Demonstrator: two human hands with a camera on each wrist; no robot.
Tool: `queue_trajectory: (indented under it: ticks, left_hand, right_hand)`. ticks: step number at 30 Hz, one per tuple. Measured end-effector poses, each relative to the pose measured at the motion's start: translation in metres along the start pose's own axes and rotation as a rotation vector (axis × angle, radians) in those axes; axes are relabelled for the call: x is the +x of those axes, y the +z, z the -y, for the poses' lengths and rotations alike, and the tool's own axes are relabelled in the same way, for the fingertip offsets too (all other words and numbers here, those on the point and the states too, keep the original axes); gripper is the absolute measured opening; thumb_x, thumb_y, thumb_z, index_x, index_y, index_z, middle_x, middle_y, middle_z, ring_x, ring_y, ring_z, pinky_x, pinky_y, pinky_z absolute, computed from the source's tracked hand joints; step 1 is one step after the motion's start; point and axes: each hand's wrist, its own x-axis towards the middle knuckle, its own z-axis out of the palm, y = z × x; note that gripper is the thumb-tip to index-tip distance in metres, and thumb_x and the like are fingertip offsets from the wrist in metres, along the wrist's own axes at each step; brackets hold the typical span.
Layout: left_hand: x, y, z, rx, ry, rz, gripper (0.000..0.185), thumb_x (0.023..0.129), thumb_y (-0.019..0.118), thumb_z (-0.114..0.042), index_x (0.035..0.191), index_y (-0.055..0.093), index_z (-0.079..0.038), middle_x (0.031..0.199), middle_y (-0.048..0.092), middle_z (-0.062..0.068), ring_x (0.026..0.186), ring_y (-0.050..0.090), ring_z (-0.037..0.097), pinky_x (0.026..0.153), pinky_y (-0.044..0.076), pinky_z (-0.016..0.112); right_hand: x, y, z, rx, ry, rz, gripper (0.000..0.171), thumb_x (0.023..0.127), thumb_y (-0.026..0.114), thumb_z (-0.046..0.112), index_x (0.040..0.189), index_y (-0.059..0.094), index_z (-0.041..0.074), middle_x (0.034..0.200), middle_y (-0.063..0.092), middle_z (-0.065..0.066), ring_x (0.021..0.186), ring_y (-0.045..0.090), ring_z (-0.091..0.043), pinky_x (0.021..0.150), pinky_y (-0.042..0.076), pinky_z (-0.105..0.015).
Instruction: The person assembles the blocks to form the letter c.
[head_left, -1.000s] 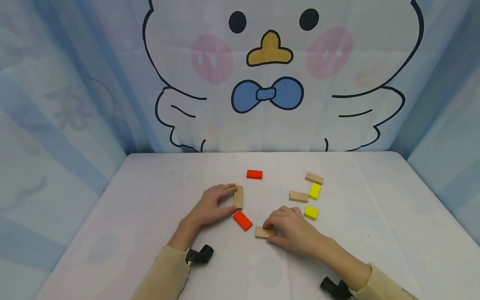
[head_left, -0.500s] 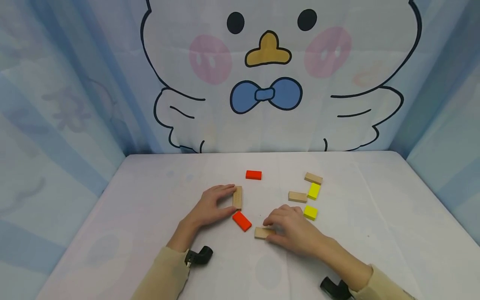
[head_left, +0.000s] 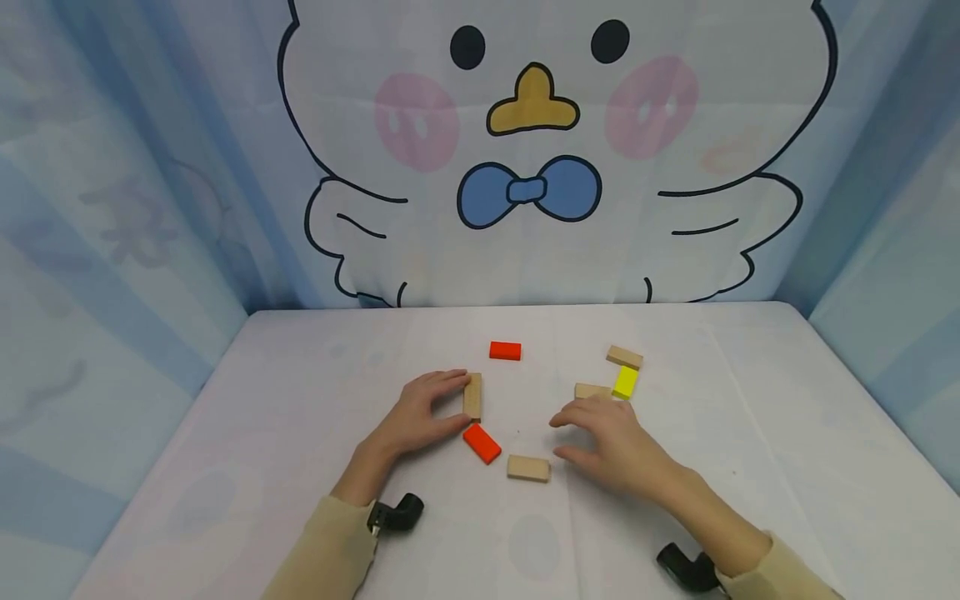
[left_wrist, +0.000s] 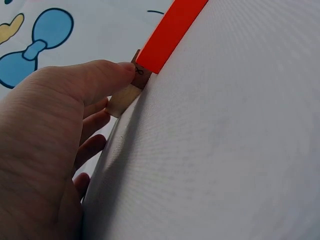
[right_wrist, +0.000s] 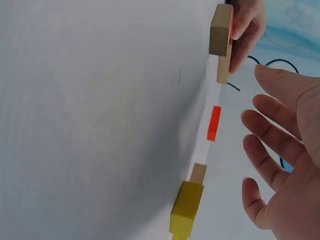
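Front block (head_left: 528, 468), plain wood, lay flat on the table (head_left: 450, 550), and we took it as our landmark. Its long axis ran left to right. We found the right hand (head_left: 615, 442) nearer to it, just to its right and slightly beyond, not touching it; the fingers were spread, gently bent, and held nothing.

The left hand (head_left: 420, 412) was farther off, left of the front block and beyond it. We saw its thumb and fingertips gripping a second wood piece, the held block (head_left: 472, 397), near its two ends. That one's long axis pointed away from us, roughly square to the front block's.

Left of the front block, we saw a red block (head_left: 482, 443) slanting; its far corner met or almost met the held block, and we could not tell which.

Beyond the front block and to its right was a yellow block (right_wrist: 186, 207). We saw it only from the right wrist, since the right hand covered it from above. That hand was clearly the nearer one, but we could not judge the yellow block's long axis.
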Motion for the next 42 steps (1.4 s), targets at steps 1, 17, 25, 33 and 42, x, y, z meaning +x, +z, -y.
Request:
queue_trajectory:
  ticks: [1,17,25,33,42]
  left_hand:
    - [0.000,0.000,0.000,-0.001,-0.002,0.001,0.059,0.089,0.074,-0.029,0.143,0.059,-0.010,0.147,0.054,0.006,0.138,0.044,0.031,0.114,0.027,0.057]
    - [-0.001,0.000,-0.001,0.003,0.003,-0.008,0.058,0.089,0.075,-0.028,0.142,0.060,-0.009,0.146,0.055,0.007,0.137,0.045,0.031,0.114,0.028,0.058]
    - [-0.001,0.000,-0.002,-0.001,0.010,-0.009,0.058,0.089,0.075,-0.028,0.142,0.060,-0.009,0.146,0.055,0.007,0.137,0.044,0.031,0.114,0.027,0.058]
    - [0.000,-0.001,0.000,-0.009,0.038,-0.012,0.057,0.089,0.074,-0.027,0.141,0.060,-0.008,0.145,0.056,0.008,0.136,0.046,0.032,0.113,0.029,0.058]
    - [0.000,-0.001,0.002,-0.011,0.044,-0.015,0.058,0.089,0.074,-0.028,0.141,0.060,-0.007,0.145,0.056,0.008,0.135,0.047,0.032,0.112,0.030,0.058]
  right_hand:
    - [-0.001,-0.002,-0.003,0.000,0.008,-0.013,0.028,0.083,0.084,0.016,0.109,0.074,0.016,0.112,0.068,0.007,0.110,0.059,-0.022,0.089,0.039,-0.053]
    - [0.002,-0.023,-0.052,-0.062,0.144,-0.089,0.025,0.086,0.080,0.013,0.110,0.073,0.008,0.110,0.070,-0.007,0.105,0.058,-0.033,0.084,0.040,-0.061]
    - [0.010,-0.023,-0.058,-0.075,0.120,-0.067,0.021,0.086,0.080,0.013,0.106,0.074,0.010,0.109,0.071,-0.005,0.103,0.060,-0.032,0.079,0.041,-0.058]
    - [0.019,-0.020,-0.065,-0.086,0.159,0.008,0.023,0.087,0.080,0.015,0.108,0.074,0.009,0.110,0.071,-0.006,0.104,0.058,-0.031,0.080,0.041,-0.056]
    - [0.024,-0.018,-0.063,-0.074,0.124,0.033,0.023,0.087,0.079,0.009,0.109,0.075,0.008,0.111,0.072,-0.006,0.107,0.059,-0.032,0.079,0.039,-0.054]
